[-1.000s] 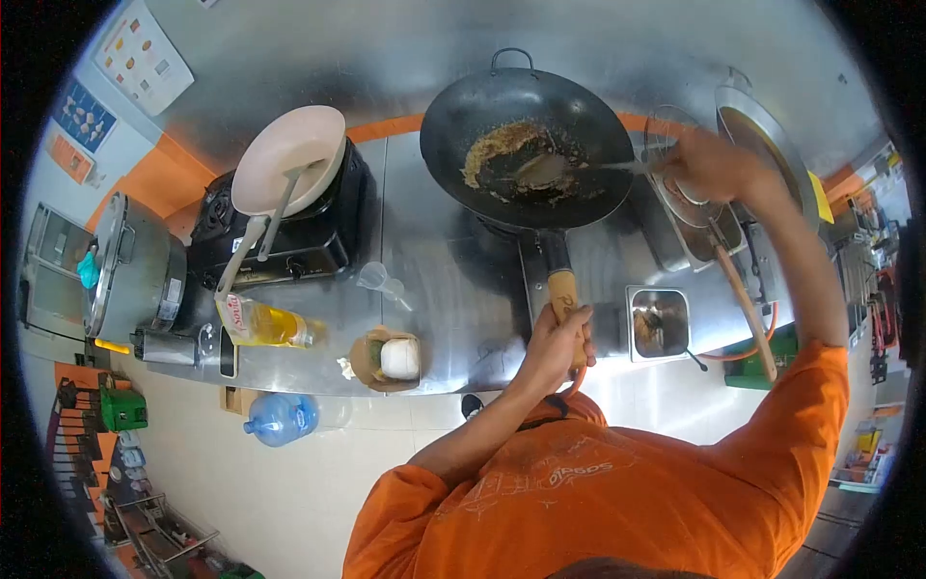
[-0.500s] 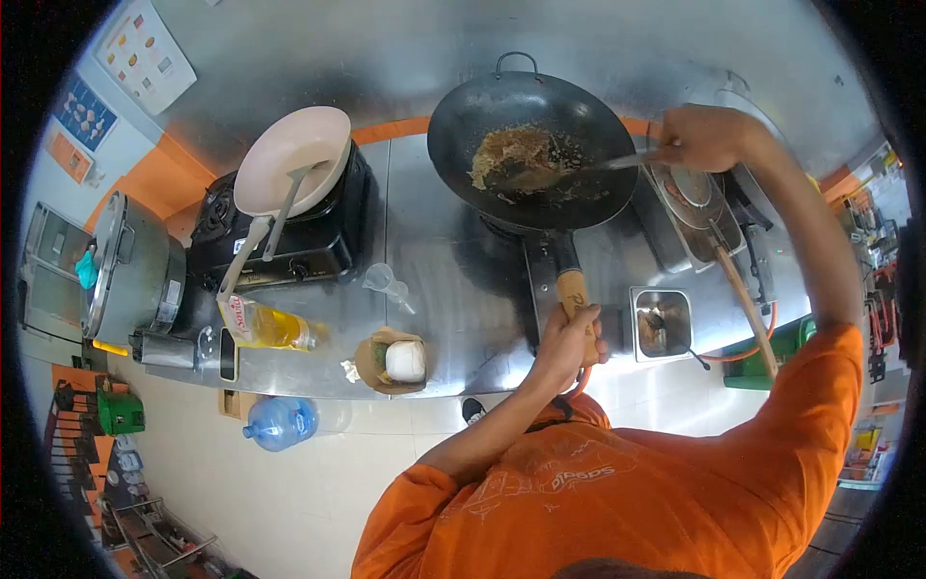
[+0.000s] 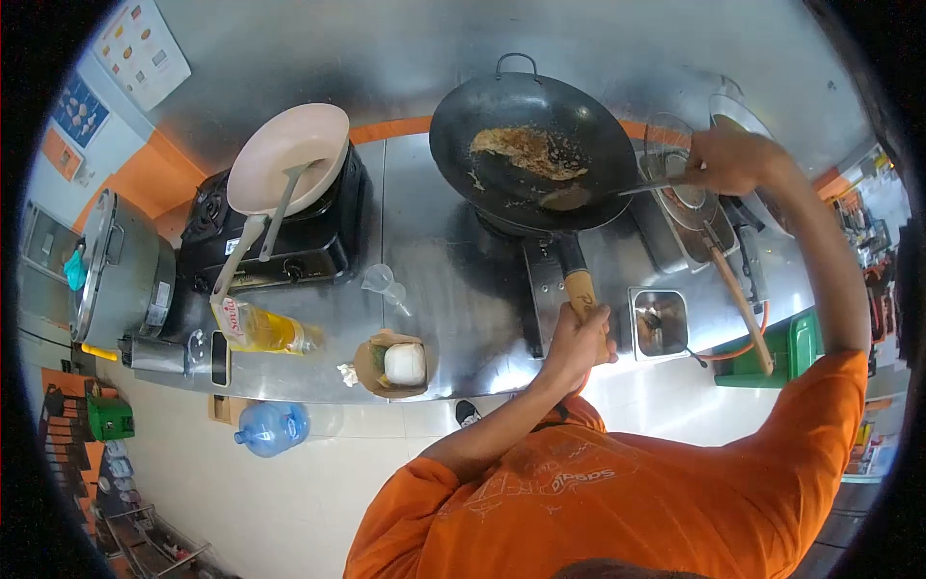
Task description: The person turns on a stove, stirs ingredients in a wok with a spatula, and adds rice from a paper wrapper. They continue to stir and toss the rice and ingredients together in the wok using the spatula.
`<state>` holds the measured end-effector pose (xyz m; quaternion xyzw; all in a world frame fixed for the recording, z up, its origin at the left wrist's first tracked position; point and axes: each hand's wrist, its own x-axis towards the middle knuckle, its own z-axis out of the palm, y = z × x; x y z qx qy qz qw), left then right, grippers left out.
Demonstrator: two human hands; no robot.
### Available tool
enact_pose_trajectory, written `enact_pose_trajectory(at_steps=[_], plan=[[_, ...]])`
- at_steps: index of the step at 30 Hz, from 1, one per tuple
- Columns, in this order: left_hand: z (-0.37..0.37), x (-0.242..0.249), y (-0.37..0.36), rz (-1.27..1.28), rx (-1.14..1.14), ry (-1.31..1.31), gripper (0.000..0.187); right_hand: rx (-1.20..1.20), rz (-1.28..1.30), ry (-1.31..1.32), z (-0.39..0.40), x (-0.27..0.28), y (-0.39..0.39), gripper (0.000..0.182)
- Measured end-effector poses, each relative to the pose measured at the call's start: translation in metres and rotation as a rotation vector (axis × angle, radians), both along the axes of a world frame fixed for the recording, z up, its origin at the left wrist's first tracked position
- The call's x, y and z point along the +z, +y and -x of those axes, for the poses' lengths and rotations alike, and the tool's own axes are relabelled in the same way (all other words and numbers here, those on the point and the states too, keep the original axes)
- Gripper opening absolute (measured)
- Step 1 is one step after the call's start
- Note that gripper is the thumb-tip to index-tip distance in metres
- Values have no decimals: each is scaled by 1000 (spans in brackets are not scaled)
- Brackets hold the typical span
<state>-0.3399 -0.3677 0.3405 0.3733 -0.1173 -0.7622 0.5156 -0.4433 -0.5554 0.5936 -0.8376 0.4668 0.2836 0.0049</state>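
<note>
A large black wok (image 3: 502, 174) sits on the burner, with browned fried food (image 3: 526, 147) spread along its far side. My left hand (image 3: 579, 338) grips the wok's wooden handle (image 3: 579, 288) near the counter's front. My right hand (image 3: 728, 159) holds a metal ladle (image 3: 608, 191) by its long handle; the ladle's bowl rests low in the wok's near right side, apart from the food.
A white pan (image 3: 289, 159) with a spatula rests on a black stove at left. An oil bottle (image 3: 256, 326), a small funnel (image 3: 381, 280) and a paper-wrapped white item (image 3: 395, 362) lie on the steel counter. A metal container (image 3: 661, 323), wire skimmer (image 3: 690, 198) and grey pot (image 3: 121, 270) stand around.
The ladle has drawn back from the wok's middle to its near right side. The food now lies spread along the far side. My right hand shifted slightly right and down.
</note>
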Motion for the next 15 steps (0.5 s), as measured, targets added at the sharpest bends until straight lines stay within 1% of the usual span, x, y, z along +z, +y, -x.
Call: enact_pose_trajectory(at_steps=[1,2,3,4,5,7,8,9,10,11,13,14,15], plan=[[0,2,1,-2,2,-22,24,4,-10,5,4,-4,-1,43],[1,3,0,-3,-1,-46,24,1,-10,4,1,-22,-3,43],[1,2,0,-2,-7,-46,24,16,166,-163,-2,-50,-6,42],[1,0,0,-1,-6,-16,24,32,341,-328,-1,-66,-8,41],[1,-1,0,-1,-3,10,24,27,340,-328,3,-69,-13,41],[-1,-1,1,10,-1,11,24,103,288,-390,-1,-61,-29,38],[-2,-1,1,15,3,21,24,109,290,-392,4,-50,-30,38],[-1,-1,2,12,8,23,24,53,207,-218,6,-23,-18,38],[-1,0,3,1,17,43,24,-2,124,-48,6,-10,-13,37],[-2,-1,2,-8,25,59,24,2,123,-52,11,-25,-22,37],[-3,-1,-3,-18,21,58,24,85,121,-303,31,-83,-41,36],[0,-1,-3,-27,15,62,25,81,112,-298,33,-104,-42,36],[2,-4,-2,-30,11,60,25,28,182,-368,28,-119,-40,36]])
